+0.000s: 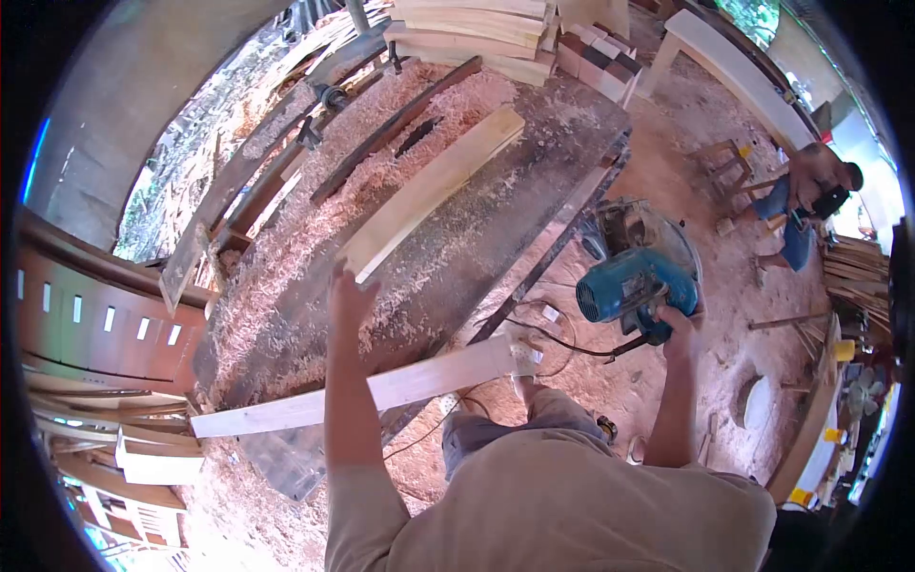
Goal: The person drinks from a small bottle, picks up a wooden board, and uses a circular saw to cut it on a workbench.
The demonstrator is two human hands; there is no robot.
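My right hand (675, 329) is wrapped around the rear handle of a teal circular saw (620, 286), which is held off the bench's right side above the floor. A cord runs from the saw's handle down to the left. My left hand (353, 297) reaches over the bench with its fingers apart, right at the near end of a pale wooden plank (434, 195). That plank lies lengthwise on the dark workbench (515, 219). Beneath my left forearm, a second plank (429, 374) lies across the bench's near end and juts past its edge.
Wood shavings (276, 296) cover much of the bench. Stacked boards (467, 33) stand at the far end, near small wood blocks (596, 62). A person (805, 200) sits at the right, beside a small stool (720, 167). Cord loops lie on the dusty floor (715, 391).
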